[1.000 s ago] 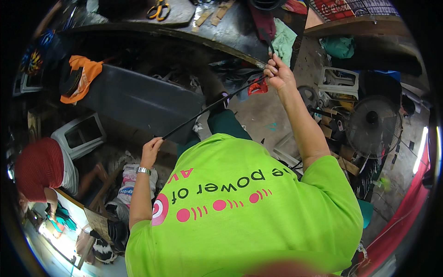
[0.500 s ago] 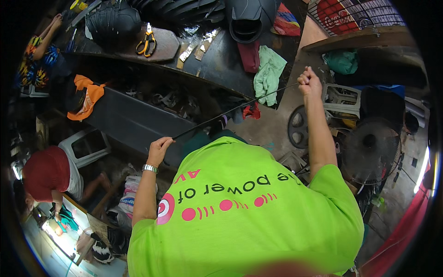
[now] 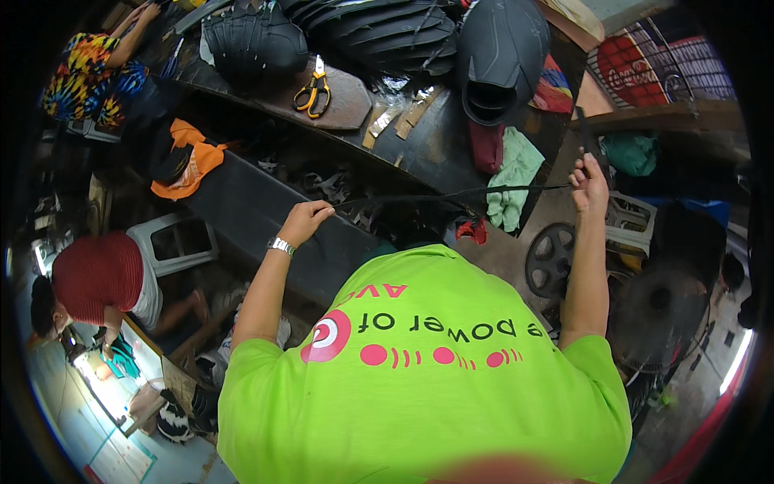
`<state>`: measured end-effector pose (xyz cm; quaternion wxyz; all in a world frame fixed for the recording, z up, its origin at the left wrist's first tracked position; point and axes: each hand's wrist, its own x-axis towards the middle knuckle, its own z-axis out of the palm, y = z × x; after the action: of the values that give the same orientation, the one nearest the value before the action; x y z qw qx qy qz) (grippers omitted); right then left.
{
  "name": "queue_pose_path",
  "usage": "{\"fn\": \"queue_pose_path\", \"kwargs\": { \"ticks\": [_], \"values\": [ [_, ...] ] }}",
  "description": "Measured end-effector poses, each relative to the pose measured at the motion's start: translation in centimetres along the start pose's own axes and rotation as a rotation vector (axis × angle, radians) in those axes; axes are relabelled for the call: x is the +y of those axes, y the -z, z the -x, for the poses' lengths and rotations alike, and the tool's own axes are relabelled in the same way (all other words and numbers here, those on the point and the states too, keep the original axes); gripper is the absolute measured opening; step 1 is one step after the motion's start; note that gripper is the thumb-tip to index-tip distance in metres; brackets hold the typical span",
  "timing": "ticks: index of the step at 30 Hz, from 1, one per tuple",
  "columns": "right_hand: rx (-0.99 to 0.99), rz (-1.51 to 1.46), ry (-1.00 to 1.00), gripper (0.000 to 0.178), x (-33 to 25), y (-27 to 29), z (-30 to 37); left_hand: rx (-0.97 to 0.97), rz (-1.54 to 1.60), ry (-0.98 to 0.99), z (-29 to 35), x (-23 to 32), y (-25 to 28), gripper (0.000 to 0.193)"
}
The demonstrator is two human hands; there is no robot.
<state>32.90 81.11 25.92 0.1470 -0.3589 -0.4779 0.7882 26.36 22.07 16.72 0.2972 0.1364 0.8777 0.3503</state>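
Note:
A long, thin black strip (image 3: 427, 196) stretches across the space between my two hands, looking like a band of cloth or rubber. My left hand (image 3: 310, 220) pinches its left end, with a metal watch on that wrist. At the right, my right hand (image 3: 591, 187) is closed on the strip, and a short free end stands up above the fingers. The strip runs almost level with slight waves, passing in front of a light green cloth (image 3: 516, 173). What the strip is made of I cannot make out.
Ahead is a dark workbench (image 3: 451, 145) with yellow-handled scissors (image 3: 313, 93) and bundled black pieces (image 3: 379, 36). A dark bench (image 3: 266, 194) bears an orange cloth (image 3: 189, 161). At right stands a fan (image 3: 657, 315). A person in red (image 3: 101, 278) works at left.
The strip was tight and slanted up to the right; now it is slacker and nearer level, with a free end showing above my right hand. The whole view has shifted.

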Motion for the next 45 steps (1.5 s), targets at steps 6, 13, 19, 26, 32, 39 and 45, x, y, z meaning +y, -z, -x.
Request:
{"fn": "queue_pose_path", "kwargs": {
  "ticks": [6, 13, 19, 26, 32, 39, 45],
  "values": [
    [-0.296, 0.141, -0.097, 0.033, 3.4, -10.4, 2.1, -0.054, -0.185, 0.067, -0.1, -0.1, -1.3, 0.024],
    [-0.515, 0.198, -0.062, 0.019, 4.5, -16.6, 4.8, 0.004, 0.120, 0.157, 0.6, 1.4, -0.8, 0.025],
    [-0.594, 0.211, -0.209, 0.021, 8.1, -20.3, 6.2, 0.164, 0.294, 0.063, -1.8, 3.7, 4.9, 0.024],
    [-0.660, 0.108, -0.247, 0.028, 14.0, -31.5, 4.2, 0.509, 0.205, -0.150, -7.0, 1.2, 17.8, 0.020],
    [-0.629, 0.107, -0.178, 0.035, 20.2, -40.9, 0.4, 0.913, 0.536, -0.058, -16.7, -6.7, 30.9, 0.033],
    [-0.524, -0.047, -0.394, 0.038, 23.3, -46.6, -1.6, 0.195, 0.507, 0.008, -25.4, -10.3, 36.9, 0.033],
    [-0.719, -0.555, -0.604, 0.044, 24.3, -48.4, -4.3, -0.280, 0.344, -0.224, -29.4, -9.7, 39.0, 0.042]
  ]
}}
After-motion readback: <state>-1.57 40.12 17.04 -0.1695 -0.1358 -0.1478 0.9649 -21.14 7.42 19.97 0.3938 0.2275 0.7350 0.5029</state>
